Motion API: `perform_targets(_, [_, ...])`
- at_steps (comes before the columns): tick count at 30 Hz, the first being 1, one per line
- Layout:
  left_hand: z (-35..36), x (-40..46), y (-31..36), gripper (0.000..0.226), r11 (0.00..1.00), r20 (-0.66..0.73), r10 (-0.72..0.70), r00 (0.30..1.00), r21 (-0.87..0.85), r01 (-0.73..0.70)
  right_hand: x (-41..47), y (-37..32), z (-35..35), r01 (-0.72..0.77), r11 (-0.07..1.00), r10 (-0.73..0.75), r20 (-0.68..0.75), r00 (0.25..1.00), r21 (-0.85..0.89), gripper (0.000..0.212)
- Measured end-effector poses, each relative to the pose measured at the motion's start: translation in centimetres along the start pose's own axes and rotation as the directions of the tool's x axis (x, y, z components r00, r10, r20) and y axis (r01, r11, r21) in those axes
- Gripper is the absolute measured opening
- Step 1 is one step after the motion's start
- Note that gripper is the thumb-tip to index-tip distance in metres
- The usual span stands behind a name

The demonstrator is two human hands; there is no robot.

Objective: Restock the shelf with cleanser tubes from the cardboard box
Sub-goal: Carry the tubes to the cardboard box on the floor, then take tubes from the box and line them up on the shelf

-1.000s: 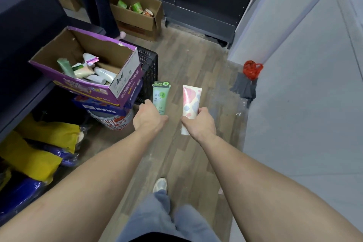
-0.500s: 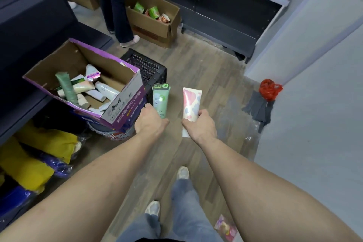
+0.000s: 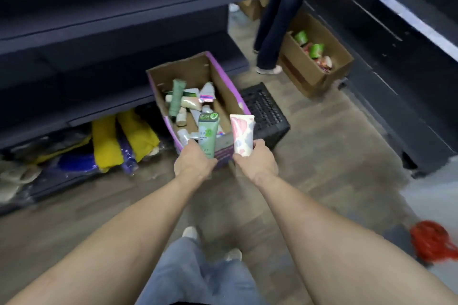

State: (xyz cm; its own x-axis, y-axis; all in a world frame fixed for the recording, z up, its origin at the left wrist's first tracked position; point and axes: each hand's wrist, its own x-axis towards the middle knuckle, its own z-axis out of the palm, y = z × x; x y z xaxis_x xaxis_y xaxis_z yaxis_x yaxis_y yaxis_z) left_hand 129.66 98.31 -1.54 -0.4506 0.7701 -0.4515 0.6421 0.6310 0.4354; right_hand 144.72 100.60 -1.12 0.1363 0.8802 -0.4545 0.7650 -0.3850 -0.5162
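My left hand [image 3: 193, 162] grips a green cleanser tube [image 3: 208, 131] upright. Beside it, my right hand [image 3: 256, 162] holds a pink-and-white tube [image 3: 241, 135], also upright. Both tubes hover just in front of a purple-edged cardboard box [image 3: 223, 79] that holds several loose tubes [image 3: 177, 99]. The dark shelf [image 3: 104, 25] runs along the left, its boards bare.
A black plastic crate [image 3: 269, 111] stands right of the box. Another person's legs [image 3: 275, 25] stand beside a brown box of green cups [image 3: 319, 67] further back. Yellow and blue packages [image 3: 124, 141] lie under the lowest shelf. A red bag [image 3: 432, 242] lies on the floor at right.
The view has swung left toward the shelf, so the box now sits straight ahead of my hands. Both hands keep their tubes.
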Motion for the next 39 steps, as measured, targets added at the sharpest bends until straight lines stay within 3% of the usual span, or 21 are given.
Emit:
perform_targets(9, [-5.1,7.5,-4.5,0.050,0.978,-0.051,-0.156,0.986,-0.150,0.147,3.7,-9.5,6.1,0.275,0.949,-0.246,0.184,0.952,-0.154,0.045])
perform_targets(16, [-6.0,12.8,-3.2,0.054,0.983,-0.006,-0.144,0.990,-0.120,0.142,8.7,-12.3,4.9,0.249,0.938,-0.201,0.206,0.958,-0.242,0.037])
perform_targets(23, [-5.7,15.0,-1.9,0.059,0.951,0.026,-0.253,0.967,-0.176,0.254,13.0,-14.1,4.5,0.261,0.946,-0.201,0.287,0.937,-0.191,0.040])
perform_targets(29, [-8.1,15.4,-0.2,0.062,0.923,-0.092,-0.354,0.931,-0.192,0.333,15.5,-16.7,2.8,0.369,0.915,-0.297,0.346,0.890,-0.165,0.050])
perform_targets(39, [-13.9,15.6,3.4,0.062,0.913,-0.297,-0.350,0.888,-0.319,0.253,15.8,-22.5,-0.5,0.527,0.841,-0.480,0.274,0.833,-0.126,0.046])
